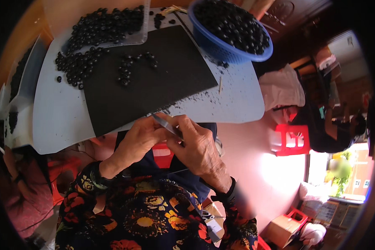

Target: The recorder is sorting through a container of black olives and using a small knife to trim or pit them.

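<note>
My right hand (200,148) is closed around a small knife (162,121), its grey blade pointing up and to the left across the fingertips of my left hand (138,139). The left fingers are pinched together right beside the blade. Whatever they hold is hidden behind the fingers. Both hands meet just in front of the near edge of a black mat (150,89), which lies on a pale table (241,98). Small, shiny black ring-like pieces (125,68) are scattered on the mat, and a larger pile (80,66) spreads over its left edge.
A translucent box (146,29) full of black pieces tips toward the pile. At the far right stands a blue basket (225,53) heaped with more. Black shavings (191,98) and a thin stick (221,84) lie by the mat. A red stool (293,139) and another person (335,129) are off right.
</note>
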Tool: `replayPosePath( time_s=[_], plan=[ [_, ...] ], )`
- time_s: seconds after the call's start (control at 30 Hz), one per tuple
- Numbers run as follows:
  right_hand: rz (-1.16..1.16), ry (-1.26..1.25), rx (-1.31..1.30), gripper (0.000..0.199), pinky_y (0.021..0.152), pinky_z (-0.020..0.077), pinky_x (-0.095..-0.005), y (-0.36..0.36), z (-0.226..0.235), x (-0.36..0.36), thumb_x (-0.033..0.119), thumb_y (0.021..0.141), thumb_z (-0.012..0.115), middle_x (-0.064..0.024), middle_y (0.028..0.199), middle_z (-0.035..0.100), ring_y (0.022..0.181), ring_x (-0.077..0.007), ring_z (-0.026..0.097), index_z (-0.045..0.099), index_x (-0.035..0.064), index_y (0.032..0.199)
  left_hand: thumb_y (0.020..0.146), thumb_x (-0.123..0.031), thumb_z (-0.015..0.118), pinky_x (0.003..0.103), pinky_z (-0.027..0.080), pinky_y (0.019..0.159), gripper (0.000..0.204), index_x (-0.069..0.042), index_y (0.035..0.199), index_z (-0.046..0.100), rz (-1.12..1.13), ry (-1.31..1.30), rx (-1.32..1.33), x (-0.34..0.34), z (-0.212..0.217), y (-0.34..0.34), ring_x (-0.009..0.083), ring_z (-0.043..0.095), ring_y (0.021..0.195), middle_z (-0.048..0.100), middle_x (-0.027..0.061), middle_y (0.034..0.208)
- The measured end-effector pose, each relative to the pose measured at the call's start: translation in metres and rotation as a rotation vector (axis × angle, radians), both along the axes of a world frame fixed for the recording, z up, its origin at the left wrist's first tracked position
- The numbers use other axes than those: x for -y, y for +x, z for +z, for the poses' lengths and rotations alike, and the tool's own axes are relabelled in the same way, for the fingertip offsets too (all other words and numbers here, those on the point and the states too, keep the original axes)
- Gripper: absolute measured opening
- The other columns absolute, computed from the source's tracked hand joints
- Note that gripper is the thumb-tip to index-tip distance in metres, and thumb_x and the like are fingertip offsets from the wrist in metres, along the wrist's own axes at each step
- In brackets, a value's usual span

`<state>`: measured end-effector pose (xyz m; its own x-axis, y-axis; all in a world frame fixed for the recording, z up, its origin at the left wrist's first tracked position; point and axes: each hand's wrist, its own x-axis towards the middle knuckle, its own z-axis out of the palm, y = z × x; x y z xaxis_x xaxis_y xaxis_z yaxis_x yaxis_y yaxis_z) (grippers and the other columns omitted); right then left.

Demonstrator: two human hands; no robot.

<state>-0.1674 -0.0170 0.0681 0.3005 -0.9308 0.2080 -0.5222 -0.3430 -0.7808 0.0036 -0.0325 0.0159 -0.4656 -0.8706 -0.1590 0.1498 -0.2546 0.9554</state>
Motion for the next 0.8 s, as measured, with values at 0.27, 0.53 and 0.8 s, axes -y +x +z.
replayPosePath(
  time_s=[0.27, 0.53, 0.8],
  plan=[
    [-0.375, 0.288, 0.642, 0.014, 0.059, 0.0424, -0.0228, -0.034, -0.057, -0.055, 0.01, 0.09, 0.055, -0.0014, 0.075, 0.057, 0.067, -0.0077, 0.05, 0.056, 0.0008, 0.099, 0.087, -0.006, 0.059, 0.022, 0.044, 0.089, 0.024, 0.003, 0.109, 0.059, -0.112, 0.095, -0.144, -0.012, 0.004, -0.037, 0.0082, 0.055, 0.095, 0.061, 0.0021, 0.101],
    [-0.388, 0.502, 0.874, 0.03, 0.052, 0.0357, -0.0217, -0.037, -0.069, -0.075, 0.029, 0.095, 0.054, 0.0049, 0.066, 0.049, 0.06, -0.004, 0.041, 0.055, 0.0008, 0.088, 0.087, -0.004, 0.056, 0.019, 0.043, 0.084, 0.023, 0.003, 0.108, 0.059, -0.195, -0.008, 0.029, -0.023, 0.004, -0.06, 0.0054, 0.053, 0.09, 0.058, -0.0007, 0.096],
    [-0.466, 0.119, 0.48, 0.008, 0.05, 0.0401, -0.0347, -0.046, -0.096, -0.075, 0.008, 0.088, 0.053, -0.0146, 0.062, 0.047, 0.05, -0.0295, 0.049, 0.05, 0.0014, 0.085, 0.089, -0.003, 0.055, 0.02, 0.044, 0.082, 0.025, 0.006, 0.112, 0.056, -0.158, 0.194, -0.141, -0.024, -0.01, -0.061, 0.0064, 0.053, 0.089, 0.057, 0.0014, 0.1]
  ],
)
